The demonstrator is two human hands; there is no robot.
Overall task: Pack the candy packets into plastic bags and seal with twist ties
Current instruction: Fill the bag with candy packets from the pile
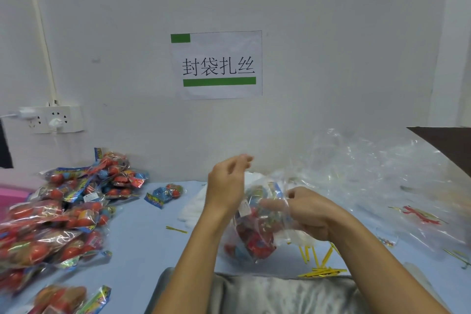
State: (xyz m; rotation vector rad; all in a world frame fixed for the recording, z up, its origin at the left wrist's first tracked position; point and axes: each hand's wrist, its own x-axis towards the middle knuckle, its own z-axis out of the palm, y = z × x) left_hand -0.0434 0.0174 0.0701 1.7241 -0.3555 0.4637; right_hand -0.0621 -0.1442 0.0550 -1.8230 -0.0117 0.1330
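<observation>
A clear plastic bag (252,237) holding red and blue candy packets hangs above the blue table (142,232), in front of me. My right hand (305,211) grips the bag's upper part, fingers curled round the plastic. My left hand (226,183) is raised just left of the bag's top; its blurred fingertips touch the plastic, and I cannot tell whether they pinch it. A heap of candy packets (63,211) lies at the left, and a single packet (165,194) lies apart from it. Yellow twist ties (323,270) lie near the table's front edge.
A pile of empty clear bags (377,173) fills the right side. One loose twist tie (176,229) lies mid-table. A socket strip (51,118) and a paper sign (216,65) hang on the wall. A pink container (10,196) sits at far left, a grey cloth (280,293) at the front.
</observation>
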